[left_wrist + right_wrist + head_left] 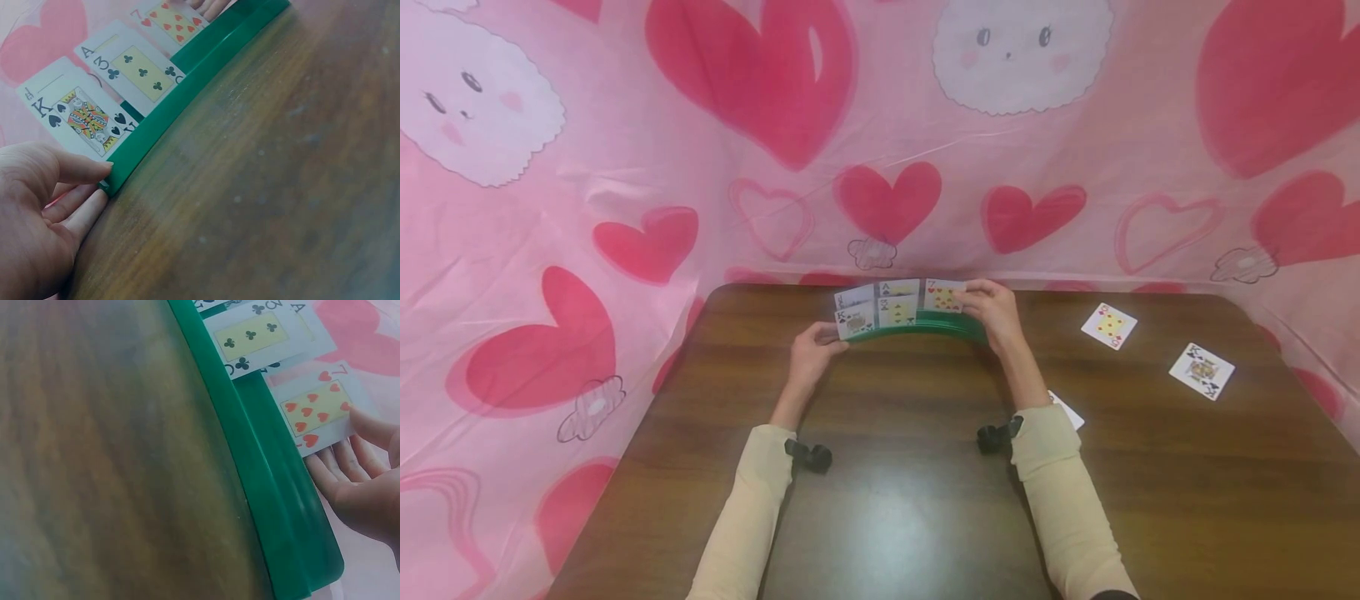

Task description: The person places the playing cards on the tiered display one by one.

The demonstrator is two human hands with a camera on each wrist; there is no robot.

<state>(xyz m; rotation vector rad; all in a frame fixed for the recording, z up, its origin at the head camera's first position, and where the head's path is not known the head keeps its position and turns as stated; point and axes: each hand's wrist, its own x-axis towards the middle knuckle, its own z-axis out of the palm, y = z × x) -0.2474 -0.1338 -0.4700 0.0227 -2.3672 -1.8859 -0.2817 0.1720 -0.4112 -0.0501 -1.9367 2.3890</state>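
Observation:
A curved green card holder [955, 325] stands near the far edge of the table. My left hand [811, 358] pinches its left end between thumb and fingers. With thumb in front and fingers behind, my right hand [996, 312] holds the seven of hearts [317, 407] by its outer side, at the holder's right part. The king of spades [84, 119] stands upright in the holder's left part, overlapping a card behind it. Beside it, the three of clubs [142, 72] is in front of an ace [893, 288], which is mostly covered.
To the right on the brown table [887, 517] lie a face-up diamonds card [1108, 326] and a king [1202, 371]. Another card [1069, 410] is partly hidden by my right forearm. A pink heart-patterned cloth [1037, 150] hangs behind the table and along its sides.

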